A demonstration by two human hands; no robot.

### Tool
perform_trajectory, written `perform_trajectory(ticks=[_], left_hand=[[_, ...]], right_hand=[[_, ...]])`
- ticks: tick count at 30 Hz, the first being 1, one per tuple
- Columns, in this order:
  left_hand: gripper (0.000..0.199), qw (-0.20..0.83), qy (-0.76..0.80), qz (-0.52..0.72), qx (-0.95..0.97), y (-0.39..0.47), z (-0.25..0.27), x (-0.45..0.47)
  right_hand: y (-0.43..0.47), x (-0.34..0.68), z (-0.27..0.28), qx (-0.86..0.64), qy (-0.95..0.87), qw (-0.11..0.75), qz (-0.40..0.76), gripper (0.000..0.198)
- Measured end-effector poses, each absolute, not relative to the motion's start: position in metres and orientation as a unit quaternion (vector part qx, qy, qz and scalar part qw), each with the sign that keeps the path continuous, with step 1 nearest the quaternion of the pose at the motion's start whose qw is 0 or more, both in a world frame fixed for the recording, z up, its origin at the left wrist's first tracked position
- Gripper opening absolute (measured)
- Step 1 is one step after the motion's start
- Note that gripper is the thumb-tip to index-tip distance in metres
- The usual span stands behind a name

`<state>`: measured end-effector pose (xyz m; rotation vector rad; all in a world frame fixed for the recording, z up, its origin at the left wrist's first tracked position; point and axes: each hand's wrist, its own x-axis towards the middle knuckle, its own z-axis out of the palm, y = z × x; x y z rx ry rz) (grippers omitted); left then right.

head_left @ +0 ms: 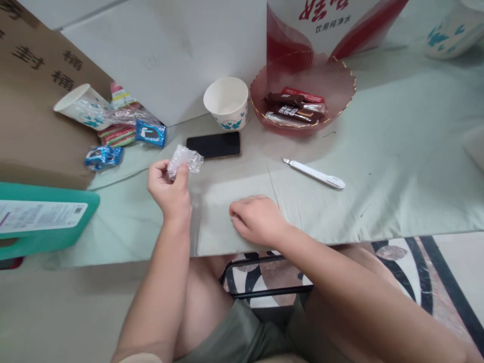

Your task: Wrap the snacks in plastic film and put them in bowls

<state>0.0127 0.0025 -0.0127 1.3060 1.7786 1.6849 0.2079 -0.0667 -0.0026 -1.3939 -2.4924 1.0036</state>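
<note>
Between the thumb and fingers of my left hand (171,189) is a crinkled clear plastic wrapper (184,160), raised above the table in front of the phone. Whether anything lies inside the wrapper I cannot tell. My right hand (259,219) rests near the table's front edge with its fingers curled in, and nothing shows in it. A black phone (214,145) lies flat just beyond the wrapper. To the right of the phone, a white utility knife (313,173) lies on the cloth, its tip pointing left.
A white paper cup (227,103) stands behind the phone, beside a pink glass bowl (342,101) of wrapped snacks. At left are a tipped paper cup (83,107), blue packets (150,133), a cardboard box (34,116) and a green container (85,212). A red-and-white box (321,35) stands behind.
</note>
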Motion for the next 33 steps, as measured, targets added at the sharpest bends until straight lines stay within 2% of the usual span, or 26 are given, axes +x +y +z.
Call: perform_trajectory(ticks=[6,11,14,19,22,24,27,29,31,33], left_hand=[[0.031,0.182,0.618,0.591,0.486,0.007,-0.011,0.029],[0.021,0.174,0.595,0.562,0.548,0.034,0.016,0.051],[0.03,0.118,0.594,0.541,0.584,0.078,0.035,0.07],[0.042,0.112,0.645,0.345,0.672,0.166,0.052,0.104],[0.04,0.205,0.696,0.15,0.672,0.201,0.061,0.118],[0.031,0.263,0.709,0.083,0.649,0.213,0.071,0.119],[0.017,0.244,0.692,0.166,0.659,0.205,0.086,0.11],[0.023,0.194,0.659,0.277,0.672,0.178,0.087,0.098],[0.014,0.162,0.597,0.454,0.641,0.134,0.075,0.084],[0.01,0.222,0.542,0.535,0.609,0.08,0.053,0.072]], right_hand=[[-0.063,0.208,0.003,-0.46,-0.822,0.057,0.331,0.029],[-0.066,0.208,0.004,-0.445,-0.829,0.063,0.333,0.029],[-0.066,0.208,0.006,-0.442,-0.827,0.06,0.342,0.028],[-0.065,0.214,0.009,-0.435,-0.824,0.061,0.357,0.026],[-0.064,0.218,0.009,-0.429,-0.821,0.062,0.371,0.026],[-0.063,0.22,0.009,-0.425,-0.82,0.064,0.378,0.026],[-0.062,0.221,0.01,-0.42,-0.821,0.063,0.383,0.026],[-0.061,0.22,0.011,-0.419,-0.82,0.058,0.384,0.026],[-0.061,0.218,0.013,-0.421,-0.821,0.053,0.383,0.026],[-0.062,0.213,0.012,-0.423,-0.822,0.058,0.375,0.026]])
